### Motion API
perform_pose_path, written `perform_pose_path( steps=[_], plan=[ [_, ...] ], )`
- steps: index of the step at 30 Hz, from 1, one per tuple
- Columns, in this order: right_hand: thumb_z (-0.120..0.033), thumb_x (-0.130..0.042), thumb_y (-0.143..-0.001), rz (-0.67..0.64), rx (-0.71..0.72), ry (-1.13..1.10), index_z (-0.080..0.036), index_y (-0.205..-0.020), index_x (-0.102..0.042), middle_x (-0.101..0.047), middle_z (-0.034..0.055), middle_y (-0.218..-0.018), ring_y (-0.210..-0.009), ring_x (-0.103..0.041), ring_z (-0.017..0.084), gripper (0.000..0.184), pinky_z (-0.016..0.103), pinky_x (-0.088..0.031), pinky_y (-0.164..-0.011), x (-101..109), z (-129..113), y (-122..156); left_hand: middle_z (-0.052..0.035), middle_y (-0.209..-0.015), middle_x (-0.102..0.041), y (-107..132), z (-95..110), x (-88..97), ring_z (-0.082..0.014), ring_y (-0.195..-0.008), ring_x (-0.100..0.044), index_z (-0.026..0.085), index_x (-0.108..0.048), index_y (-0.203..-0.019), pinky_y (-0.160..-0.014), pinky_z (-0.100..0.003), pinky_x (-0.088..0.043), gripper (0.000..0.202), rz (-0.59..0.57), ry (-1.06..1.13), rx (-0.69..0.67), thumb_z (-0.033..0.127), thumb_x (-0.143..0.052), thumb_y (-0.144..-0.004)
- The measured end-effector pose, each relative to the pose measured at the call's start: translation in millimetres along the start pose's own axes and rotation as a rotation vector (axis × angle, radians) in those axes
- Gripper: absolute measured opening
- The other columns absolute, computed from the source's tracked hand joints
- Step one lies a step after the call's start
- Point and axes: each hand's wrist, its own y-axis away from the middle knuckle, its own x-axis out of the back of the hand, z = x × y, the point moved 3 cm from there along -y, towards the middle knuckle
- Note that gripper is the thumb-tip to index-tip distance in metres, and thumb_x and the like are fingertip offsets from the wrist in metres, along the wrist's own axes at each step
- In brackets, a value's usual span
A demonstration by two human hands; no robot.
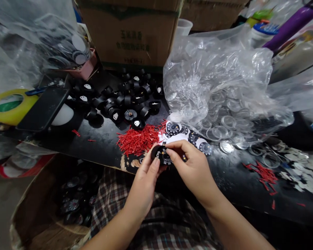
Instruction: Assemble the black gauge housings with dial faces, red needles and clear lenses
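We see both bare hands meeting just above the near edge of the dark tabletop (101, 141). Our left hand (142, 182) is closed around a black cup (154, 152), holding it between thumb and fingers with its open side turned toward the right. At that opening shows a printed disc (165, 159), black with pale markings. Our right hand (194, 166) has its thumb and forefinger pinched together at the upper edge of the disc; we cannot tell whether the disc sits fully inside the cup.

Just beyond our hands lies a pile of red pointers (138, 139), and right beside it we have loose dials (173, 128), some face up and others showing white backs. Behind the pointers stands a crowd of black cups, the spare cups (127, 100), tipped in various directions. To the right, a clear plastic bag (219, 76) spreads over the tabletop, with clear rings (228, 121) at its mouth. Farther right we see a smaller red heap (266, 175) near some white pieces (299, 173).

On our left, a phone (43, 109) leans on a yellow tape roll (10, 119). A cardboard box (130, 21) stands at the back.
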Motion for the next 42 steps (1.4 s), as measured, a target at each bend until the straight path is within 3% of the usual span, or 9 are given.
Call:
perform_pose_path(
  steps=[3, 9, 15, 20, 24, 28, 31, 36, 42],
  plan=[
    [-0.022, -0.056, -0.088, -0.003, -0.029, -0.023, -0.021, -0.089, -0.062, -0.066, 0.0024, -0.087, -0.079, -0.062, 0.016, 0.006, 0.029, -0.049, -0.071, 0, 2, 0, 0.0075, -0.135, -0.058, 1, 0, -0.3, -0.0163, -0.130, -0.046, 0.038, -0.064, -0.117, -0.101, -0.025, -0.042, 0.031, -0.022, -0.059, -0.026, 0.034, -0.061, -0.086],
    [-0.025, -0.056, -0.088, -0.028, -0.060, -0.067, -0.022, -0.092, -0.060, -0.066, 0.0012, -0.085, -0.074, -0.062, 0.015, 0.006, 0.029, -0.050, -0.067, 6, 4, 4, 0.0054, -0.135, -0.057, 0, -1, 0.6, -0.0197, -0.128, -0.048, 0.037, -0.064, -0.117, -0.097, -0.028, -0.048, 0.031, -0.044, -0.064, 0.000, 0.033, -0.061, -0.086],
    [-0.020, -0.054, -0.087, -0.107, -0.025, 0.070, -0.022, -0.088, -0.058, -0.063, 0.0016, -0.084, -0.075, -0.059, 0.015, 0.005, 0.029, -0.047, -0.068, 5, 2, 0, -0.0016, -0.134, -0.059, -1, -2, -1.4, -0.0246, -0.127, -0.050, 0.028, -0.066, -0.117, -0.106, -0.037, -0.041, 0.034, -0.086, -0.132, -0.018, 0.030, -0.065, -0.083],
    [-0.027, -0.061, -0.081, -0.160, -0.156, -0.015, -0.022, -0.088, -0.054, -0.059, -0.0005, -0.077, -0.066, -0.055, 0.014, 0.011, 0.026, -0.044, -0.058, 5, 12, 4, -0.0025, -0.127, -0.064, -1, -2, -1.2, -0.0238, -0.122, -0.054, 0.027, -0.066, -0.113, -0.105, -0.036, -0.041, 0.032, -0.118, -0.167, -0.036, 0.027, -0.066, -0.081],
    [-0.029, -0.056, -0.083, -0.193, -0.224, -0.123, -0.021, -0.088, -0.051, -0.057, -0.0010, -0.076, -0.064, -0.054, 0.013, 0.010, 0.025, -0.044, -0.057, 2, 17, 17, -0.0017, -0.122, -0.067, 5, 1, 3.6, -0.0226, -0.114, -0.060, 0.029, -0.067, -0.112, -0.101, -0.033, -0.044, 0.029, -0.153, -0.449, -0.101, 0.024, -0.061, -0.084],
    [-0.029, -0.056, -0.085, -0.250, -0.168, -0.072, -0.021, -0.093, -0.054, -0.060, -0.0001, -0.080, -0.069, -0.057, 0.014, 0.011, 0.026, -0.046, -0.061, 0, 14, 17, -0.0014, -0.117, -0.069, 10, 12, 15.0, -0.0238, -0.112, -0.061, 0.030, -0.068, -0.113, -0.103, -0.034, -0.040, 0.032, -0.102, -0.641, -0.206, 0.022, -0.063, -0.082],
    [-0.027, -0.054, -0.089, -0.307, 0.004, 0.117, -0.022, -0.097, -0.060, -0.067, 0.0024, -0.089, -0.079, -0.061, 0.017, 0.012, 0.030, -0.046, -0.072, -3, 13, -1, -0.0023, -0.114, -0.070, 8, 16, 27.0, -0.0240, -0.113, -0.061, 0.028, -0.069, -0.108, -0.104, -0.037, -0.040, 0.028, 0.018, -0.479, -0.164, 0.025, -0.065, -0.080],
    [-0.019, -0.049, -0.089, -0.214, 0.216, 0.760, -0.017, -0.092, -0.064, -0.066, 0.0108, -0.090, -0.088, -0.058, 0.027, 0.016, 0.039, -0.037, -0.076, -18, 22, -43, -0.0035, -0.108, -0.070, 5, 14, 34.5, -0.0231, -0.106, -0.063, 0.022, -0.066, -0.103, -0.097, -0.041, -0.048, 0.023, 0.100, -0.181, -0.096, 0.028, -0.066, -0.080],
    [-0.017, -0.051, -0.086, -0.259, 0.268, 0.784, -0.017, -0.079, -0.059, -0.063, 0.0085, -0.082, -0.081, -0.056, 0.024, 0.011, 0.036, -0.037, -0.072, -24, 23, -51, -0.0073, -0.111, -0.070, 1, 15, 28.5, -0.0225, -0.101, -0.068, 0.021, -0.060, -0.107, -0.092, -0.040, -0.051, 0.024, 0.111, 0.070, -0.003, 0.026, -0.062, -0.084]
  ],
)
